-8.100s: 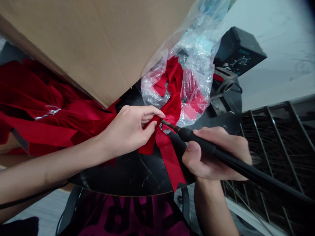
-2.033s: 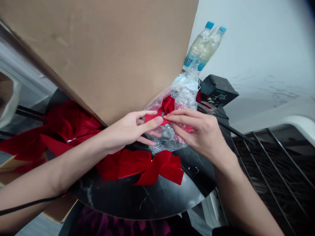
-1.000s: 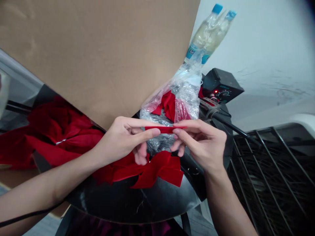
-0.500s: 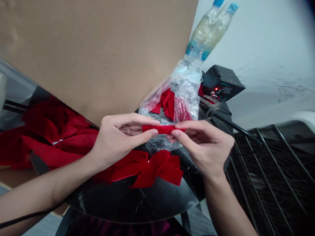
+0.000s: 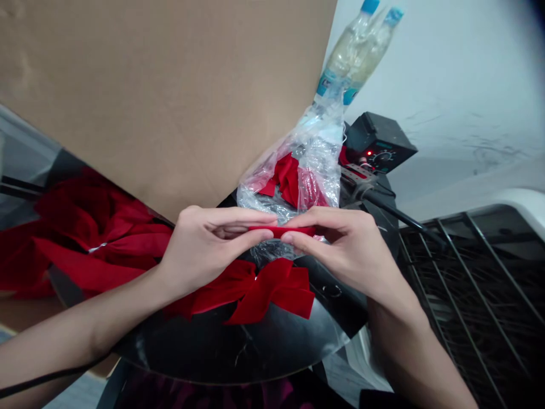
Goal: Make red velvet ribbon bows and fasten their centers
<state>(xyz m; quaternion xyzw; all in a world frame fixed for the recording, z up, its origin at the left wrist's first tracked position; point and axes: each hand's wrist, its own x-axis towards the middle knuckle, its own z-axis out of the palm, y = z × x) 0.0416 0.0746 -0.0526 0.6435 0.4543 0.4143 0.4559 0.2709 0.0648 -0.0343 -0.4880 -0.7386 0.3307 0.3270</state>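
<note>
Between my two hands a narrow strip of red velvet ribbon (image 5: 276, 232) is stretched level above the table. My left hand (image 5: 213, 238) pinches one end between thumb and fingers. Close beside it, my right hand (image 5: 334, 238) pinches the strip nearer its middle, thumb below and fingers above. Just under my hands a red velvet bow (image 5: 272, 292) lies on the dark round tabletop (image 5: 238, 352). Behind them a clear plastic bag (image 5: 319, 147) holds more red bows (image 5: 287, 179).
At the left is a pile of large red bows (image 5: 100, 227). A big cardboard box (image 5: 170, 96) stands behind. Two bottles (image 5: 357, 51), a black control box (image 5: 378, 142) with a lit red light, and a wire rack (image 5: 472, 272) are at the right.
My right hand has slid left along the ribbon, closer to my left hand. The strip now shows its thin edge more. The view has shifted slightly.
</note>
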